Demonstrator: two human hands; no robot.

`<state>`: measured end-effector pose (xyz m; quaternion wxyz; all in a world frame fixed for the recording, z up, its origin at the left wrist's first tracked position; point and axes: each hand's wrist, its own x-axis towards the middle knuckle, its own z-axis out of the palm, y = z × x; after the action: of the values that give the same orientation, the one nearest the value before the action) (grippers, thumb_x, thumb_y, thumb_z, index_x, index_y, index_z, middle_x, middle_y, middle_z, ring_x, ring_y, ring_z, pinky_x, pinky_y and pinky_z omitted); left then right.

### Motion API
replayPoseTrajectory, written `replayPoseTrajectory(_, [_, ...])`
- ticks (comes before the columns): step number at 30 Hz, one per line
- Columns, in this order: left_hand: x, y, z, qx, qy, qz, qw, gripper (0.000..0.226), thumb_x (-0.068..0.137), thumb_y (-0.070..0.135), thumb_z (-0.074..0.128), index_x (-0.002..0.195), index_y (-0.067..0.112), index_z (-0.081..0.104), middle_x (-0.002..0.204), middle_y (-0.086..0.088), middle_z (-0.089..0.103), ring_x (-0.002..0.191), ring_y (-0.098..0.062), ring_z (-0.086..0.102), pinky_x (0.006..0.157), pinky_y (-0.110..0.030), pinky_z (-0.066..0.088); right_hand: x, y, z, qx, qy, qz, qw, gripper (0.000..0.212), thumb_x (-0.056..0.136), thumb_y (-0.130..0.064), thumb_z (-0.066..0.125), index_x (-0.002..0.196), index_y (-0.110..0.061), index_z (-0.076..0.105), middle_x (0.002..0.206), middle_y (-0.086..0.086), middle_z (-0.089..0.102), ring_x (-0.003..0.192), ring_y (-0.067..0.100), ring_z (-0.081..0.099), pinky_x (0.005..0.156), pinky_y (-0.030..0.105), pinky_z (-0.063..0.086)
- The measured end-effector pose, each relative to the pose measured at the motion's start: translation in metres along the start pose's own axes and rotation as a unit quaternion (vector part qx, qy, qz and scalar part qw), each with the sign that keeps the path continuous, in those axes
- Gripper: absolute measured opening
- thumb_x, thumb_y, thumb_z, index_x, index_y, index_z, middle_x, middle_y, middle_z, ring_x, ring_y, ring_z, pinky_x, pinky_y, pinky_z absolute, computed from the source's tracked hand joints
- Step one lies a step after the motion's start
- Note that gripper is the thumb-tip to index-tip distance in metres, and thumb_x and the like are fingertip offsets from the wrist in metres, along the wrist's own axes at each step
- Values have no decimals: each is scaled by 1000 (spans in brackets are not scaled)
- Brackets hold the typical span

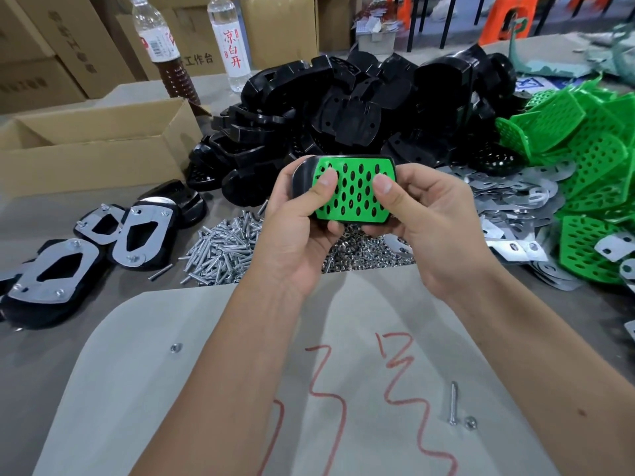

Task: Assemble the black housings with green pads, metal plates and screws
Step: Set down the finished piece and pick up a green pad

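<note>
Grey desk [567,338], boxes far back. Both hands, left hand [295,231] & right hand [426,225], grip black housing [302,176] w/ green pad [354,190] facing up, long axis left-right, above screws [223,249]. Housing pile [343,108] behind.

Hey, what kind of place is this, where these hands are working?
Most likely a small factory or workshop assembly bench. Parts lie in bulk piles: black housings, green pads and loose screws, with cardboard boxes stacked behind. Both hands hold one housing with a pad pressed in.
</note>
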<state>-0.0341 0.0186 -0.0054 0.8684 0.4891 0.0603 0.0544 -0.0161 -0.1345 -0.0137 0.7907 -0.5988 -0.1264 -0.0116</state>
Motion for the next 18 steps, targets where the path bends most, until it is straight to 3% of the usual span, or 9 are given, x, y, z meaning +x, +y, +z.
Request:
replayPoseTrajectory(5, [2, -3, 1, 130, -2, 38, 991, 15, 96, 11, 71, 110, 9, 66, 106, -11, 73, 88, -21, 73, 58, -25, 56, 4, 7, -5, -74, 2, 9, 997, 13, 107, -13, 58, 111, -14, 70, 107, 13, 77, 97, 27, 77, 79, 39, 65])
replayPoseTrajectory(9, [4, -6, 4, 271, 53, 121, 953, 16, 90, 30, 70, 92, 14, 67, 87, -3, 69, 82, -17, 67, 73, -34, 58, 2, 5, -5, -124, 19, -19, 992, 10, 106, -11, 60, 108, -10, 70, 99, 13, 77, 87, 22, 78, 66, 29, 63])
replayPoseTrajectory(13, [1, -5, 9, 253, 157, 136, 945, 48, 90, 60, 57, 58, 27, 42, 58, 13, 48, 59, -11, 47, 60, -32, 40, -1, 2, 3, -176, -33, -39, 983, 5, 102, -10, 66, 101, -8, 70, 94, 16, 73, 84, 22, 77, 60, 34, 64])
replayPoseTrajectory(15, [1, -5, 6, 303, 195, 157, 920, 64, 95, 68, 51, 51, 27, 32, 49, 12, 40, 50, -9, 40, 56, -28, 35, -5, 1, 7, -178, -58, -39, 982, 6, 102, -11, 67, 97, -12, 69, 92, 15, 73, 82, 22, 77, 59, 35, 64])
replayPoseTrajectory(18, [2, -5, 1, 393, 215, 182, 875, 70, 99, 70, 49, 50, 24, 27, 41, 12, 36, 42, -7, 36, 47, -20, 27, -8, 1, 8, -174, -70, -31, 982, 14, 105, -15, 62, 98, -4, 65, 93, 20, 70, 82, 27, 75, 57, 36, 63])
